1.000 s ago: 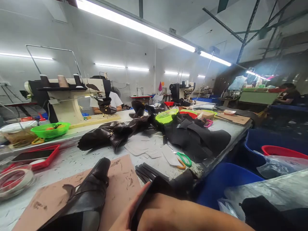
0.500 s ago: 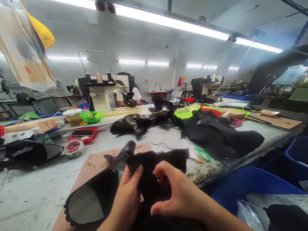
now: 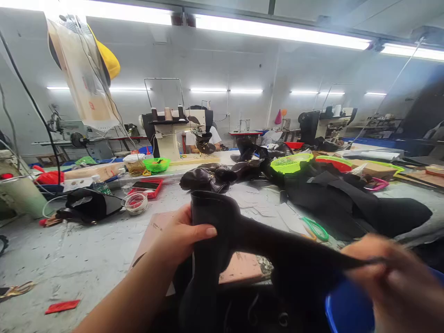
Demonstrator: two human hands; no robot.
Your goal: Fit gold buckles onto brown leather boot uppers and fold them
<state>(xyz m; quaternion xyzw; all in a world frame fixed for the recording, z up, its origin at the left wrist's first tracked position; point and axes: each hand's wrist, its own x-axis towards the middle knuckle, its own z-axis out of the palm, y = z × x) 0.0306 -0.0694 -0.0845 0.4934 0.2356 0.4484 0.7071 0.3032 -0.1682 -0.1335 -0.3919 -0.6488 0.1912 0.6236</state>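
Note:
A dark leather boot upper (image 3: 215, 231) with black lining stretches between my two hands, low in the view. My left hand (image 3: 183, 233) is closed round its upright, tube-like part, thumb on the near side. At the right, my right hand (image 3: 385, 273) is blurred by motion and pinches the far end of a long black flap (image 3: 291, 236) pulled out sideways. Metal fittings show on the dark material at the bottom. Beneath it lies a pinkish board (image 3: 239, 268) on the worktable (image 3: 104, 249).
Dark boots (image 3: 208, 178), black fabric pieces (image 3: 347, 199), green-handled scissors (image 3: 316, 229) and a lime basket (image 3: 291, 163) lie beyond. A red tray (image 3: 152, 188) and round container (image 3: 136, 202) stand left. A blue bin (image 3: 350, 305) is lower right. A person (image 3: 215, 136) sits behind a sewing machine (image 3: 169, 138).
The view has turned left. My right hand has moved far right, from open to gripping the black flap, which is now stretched out. My left hand holds the piece more upright.

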